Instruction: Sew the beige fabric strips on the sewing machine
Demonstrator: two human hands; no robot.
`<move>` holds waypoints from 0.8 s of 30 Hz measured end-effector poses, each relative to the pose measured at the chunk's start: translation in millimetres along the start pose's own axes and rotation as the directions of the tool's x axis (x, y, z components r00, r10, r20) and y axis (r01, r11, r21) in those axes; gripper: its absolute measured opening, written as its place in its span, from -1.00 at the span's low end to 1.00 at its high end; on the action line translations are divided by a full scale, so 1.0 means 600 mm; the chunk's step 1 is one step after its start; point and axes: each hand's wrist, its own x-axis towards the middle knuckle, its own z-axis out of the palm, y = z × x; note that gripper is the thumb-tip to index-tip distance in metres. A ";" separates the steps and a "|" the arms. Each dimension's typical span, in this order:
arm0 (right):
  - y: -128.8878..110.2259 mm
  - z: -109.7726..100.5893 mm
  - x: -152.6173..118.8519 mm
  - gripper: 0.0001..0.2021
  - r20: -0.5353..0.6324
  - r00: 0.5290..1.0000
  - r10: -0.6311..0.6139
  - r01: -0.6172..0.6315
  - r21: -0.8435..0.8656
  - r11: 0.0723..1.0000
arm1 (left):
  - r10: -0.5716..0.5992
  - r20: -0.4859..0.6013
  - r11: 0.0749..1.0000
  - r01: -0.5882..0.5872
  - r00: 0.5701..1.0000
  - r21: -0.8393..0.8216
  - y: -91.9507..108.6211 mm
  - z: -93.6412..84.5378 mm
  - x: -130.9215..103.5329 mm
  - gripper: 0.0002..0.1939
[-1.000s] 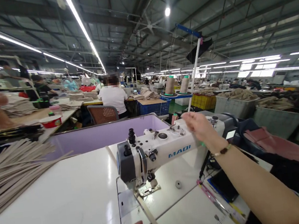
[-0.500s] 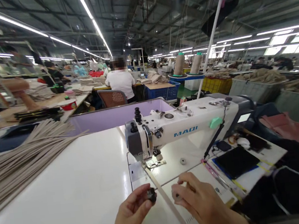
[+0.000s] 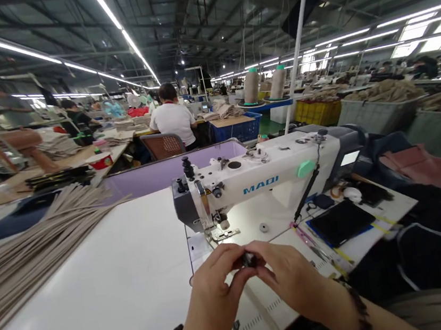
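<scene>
My left hand (image 3: 215, 286) and my right hand (image 3: 292, 276) meet in front of the sewing machine (image 3: 231, 187), fingertips pinched together. Between them is a small dark metal bobbin case (image 3: 249, 259), gripped from the left by my left hand. The fingers of my right hand close against its other side; the bobbin this hand held earlier is hidden now. Beneath my hands a narrow beige fabric strip (image 3: 266, 317) runs from the presser foot area toward the front edge. Another bobbin (image 3: 263, 227) lies on the machine bed.
A bundle of beige strips (image 3: 49, 245) lies on the white table (image 3: 110, 285) at left. Pink-handled scissors (image 3: 307, 237) and a black tablet-like slab (image 3: 342, 223) are at right. Behind the machine stand a lilac bin (image 3: 172, 168) and thread cones (image 3: 251, 87); a co-worker (image 3: 172, 118) sits beyond.
My hands have come together, the right moving left with its bobbin to the bobbin case in the left. The bobbin has gone out of sight. The camera view has shifted slightly.
</scene>
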 end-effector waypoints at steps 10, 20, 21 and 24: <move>0.002 0.005 -0.009 -0.82 -0.035 0.990 0.134 -0.133 0.024 0.991 | -0.438 0.006 0.787 0.386 0.899 -0.480 -0.007 0.011 -0.007 -0.86; 0.001 -0.008 -0.005 -0.69 0.117 0.988 0.099 -0.116 0.149 0.982 | -0.617 0.181 0.456 0.536 0.766 -0.710 -0.019 0.002 -0.023 -0.74; 0.000 -0.009 -0.005 -0.69 0.121 0.988 0.101 -0.118 0.150 0.982 | -0.617 0.200 0.414 0.530 0.761 -0.740 -0.020 0.002 -0.024 -0.73; -0.003 -0.011 -0.006 -0.72 0.133 0.985 0.112 -0.133 0.155 0.979 | -0.617 0.263 0.301 0.531 0.742 -0.792 -0.017 0.002 -0.022 -0.68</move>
